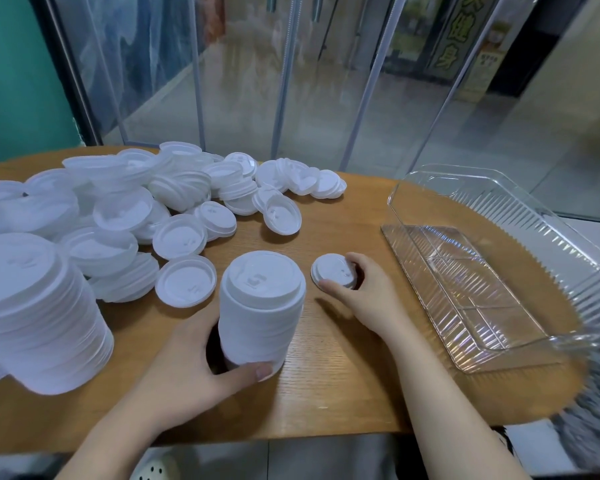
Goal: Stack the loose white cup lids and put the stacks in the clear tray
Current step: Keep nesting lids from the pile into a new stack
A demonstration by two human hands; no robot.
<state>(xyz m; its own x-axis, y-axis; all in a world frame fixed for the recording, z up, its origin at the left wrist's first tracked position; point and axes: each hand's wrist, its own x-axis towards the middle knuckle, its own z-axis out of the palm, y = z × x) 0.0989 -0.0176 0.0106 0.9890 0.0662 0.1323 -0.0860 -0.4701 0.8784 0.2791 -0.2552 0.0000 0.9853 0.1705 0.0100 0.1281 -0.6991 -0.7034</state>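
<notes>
A tall stack of white lids (262,308) stands upright in the middle of the wooden table (329,386). My left hand (194,362) grips its base, thumb in front. Just right of the stack lies a single white lid (333,275); my right hand (364,296) pinches it between thumb and fingers. A heap of loose white lids (160,202) covers the table's left and back. The clear tray (492,271) sits at the right with nothing in it.
A second, wider stack of lids (39,313) leans at the near left. Behind the table are glass panels and a teal wall. The table's front edge runs just below my wrists.
</notes>
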